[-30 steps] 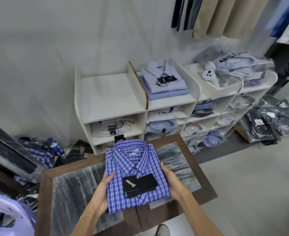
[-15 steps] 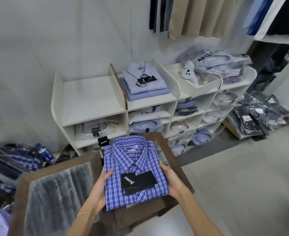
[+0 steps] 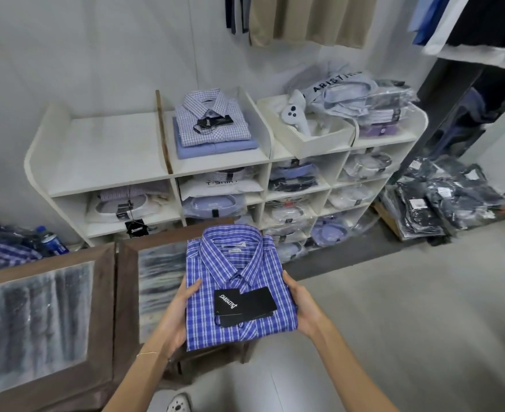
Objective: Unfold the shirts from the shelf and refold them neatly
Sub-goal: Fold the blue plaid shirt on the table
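Two hands carry one folded blue checked shirt (image 3: pixel 239 281) between them, held flat and face up with the collar pointing away from the person. The left hand (image 3: pixel 179 316) grips the left edge, its thumb lying on top of the cloth and its fingers hidden underneath; the right hand (image 3: pixel 300 307) grips the right edge the same way. A black tag (image 3: pixel 243 304) lies loose on the shirt front, near the lower buttons. The shirt seems to hang in the air over the right end of the desk (image 3: pixel 126 292), partly past its edge and above the floor, not resting on anything.

Judging by the neat fold, the step in hand is putting this shirt away. To do it well, keep both grips level so the fold does not sag in the middle or slide open, and keep the thumbs pressing lightly so the front stays smooth. Watch the tag, which could slip off the side and pull at its cord.

Beyond the desk stands the white shelf (image 3: pixel 102 185). Its top left bay looks bare, and the bay beside it holds a stack of folded shirts (image 3: pixel 212 126). Either would suit; lower the shirt flat, collar toward the wall, and draw the fingers out sideways from under it. Bagged shirts (image 3: pixel 212 203) fill the lower bays.
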### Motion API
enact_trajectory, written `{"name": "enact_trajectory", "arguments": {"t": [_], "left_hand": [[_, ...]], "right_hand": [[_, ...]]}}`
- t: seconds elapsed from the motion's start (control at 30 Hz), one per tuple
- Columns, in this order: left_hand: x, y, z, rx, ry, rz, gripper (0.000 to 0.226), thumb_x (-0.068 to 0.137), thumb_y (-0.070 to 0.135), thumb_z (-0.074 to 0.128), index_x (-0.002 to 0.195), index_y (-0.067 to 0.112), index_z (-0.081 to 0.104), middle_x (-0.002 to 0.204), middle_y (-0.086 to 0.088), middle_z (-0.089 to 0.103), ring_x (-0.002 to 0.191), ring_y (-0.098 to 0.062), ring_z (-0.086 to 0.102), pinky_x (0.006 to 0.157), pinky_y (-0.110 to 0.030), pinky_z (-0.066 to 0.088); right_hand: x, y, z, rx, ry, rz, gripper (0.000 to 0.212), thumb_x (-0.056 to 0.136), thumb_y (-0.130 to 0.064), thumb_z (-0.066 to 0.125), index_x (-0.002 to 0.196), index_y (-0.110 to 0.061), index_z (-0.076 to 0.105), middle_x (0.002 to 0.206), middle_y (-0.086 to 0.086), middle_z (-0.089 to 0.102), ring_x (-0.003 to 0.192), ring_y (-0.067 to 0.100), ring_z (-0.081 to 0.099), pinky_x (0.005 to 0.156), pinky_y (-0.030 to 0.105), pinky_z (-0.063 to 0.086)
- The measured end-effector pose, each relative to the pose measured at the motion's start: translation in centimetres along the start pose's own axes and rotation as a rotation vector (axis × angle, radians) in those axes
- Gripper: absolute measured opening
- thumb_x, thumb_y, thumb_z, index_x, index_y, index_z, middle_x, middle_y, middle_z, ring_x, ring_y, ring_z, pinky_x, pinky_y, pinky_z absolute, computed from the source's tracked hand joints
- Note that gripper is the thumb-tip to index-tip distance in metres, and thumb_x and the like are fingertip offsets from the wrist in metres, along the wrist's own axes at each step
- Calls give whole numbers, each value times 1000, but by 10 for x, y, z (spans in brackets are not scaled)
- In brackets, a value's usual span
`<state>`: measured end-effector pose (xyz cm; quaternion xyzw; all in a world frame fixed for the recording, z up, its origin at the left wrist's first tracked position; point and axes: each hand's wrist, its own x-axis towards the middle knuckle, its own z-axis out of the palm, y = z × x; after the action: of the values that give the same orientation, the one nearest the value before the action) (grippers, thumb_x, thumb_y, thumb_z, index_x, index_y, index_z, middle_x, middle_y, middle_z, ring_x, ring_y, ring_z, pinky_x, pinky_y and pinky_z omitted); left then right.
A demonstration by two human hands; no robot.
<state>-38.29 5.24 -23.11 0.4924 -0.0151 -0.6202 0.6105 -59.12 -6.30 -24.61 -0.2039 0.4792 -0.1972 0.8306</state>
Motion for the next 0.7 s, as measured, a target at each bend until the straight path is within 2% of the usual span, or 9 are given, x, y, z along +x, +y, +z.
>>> {"name": "enact_trajectory", "arguments": {"t": [0.23, 0.33, 0.53, 0.7], "left_hand": [[19, 5, 28, 14, 0, 17, 42, 97, 16, 49, 138, 24, 44, 108, -10, 72, 89, -27, 72, 69, -44, 60], [32, 16, 36, 24, 3, 29, 41, 96, 16, 50, 136, 25, 45, 106, -9, 73, 87, -27, 72, 66, -43, 61], [62, 56, 52, -7, -40, 58, 47, 96, 15, 50, 141, 25, 42, 116, -13, 69, 94, -30, 71, 70, -45, 60], [80, 92, 65, -14, -68, 79, 52, 90, 15, 56, 141, 19, 43, 112, -16, 70, 87, -29, 72, 66, -43, 60]], "right_hand": [[6, -31, -9, 8, -20, -19, 38, 95, -40, 50, 113, -9, 63, 100, 14, 73, 87, 30, 71, 65, 40, 57], [13, -47, -3, 15, -28, -38, 37, 96, -39, 49, 112, -10, 64, 102, 14, 73, 88, 30, 70, 68, 41, 57], [26, -95, 23, 14, -99, -91, 37, 97, -38, 47, 107, -9, 68, 103, 14, 72, 88, 28, 72, 68, 39, 59], [35, -128, 46, -14, -138, -141, 33, 93, -27, 54, 119, -8, 61, 105, 15, 72, 88, 28, 71, 70, 41, 60]]}}
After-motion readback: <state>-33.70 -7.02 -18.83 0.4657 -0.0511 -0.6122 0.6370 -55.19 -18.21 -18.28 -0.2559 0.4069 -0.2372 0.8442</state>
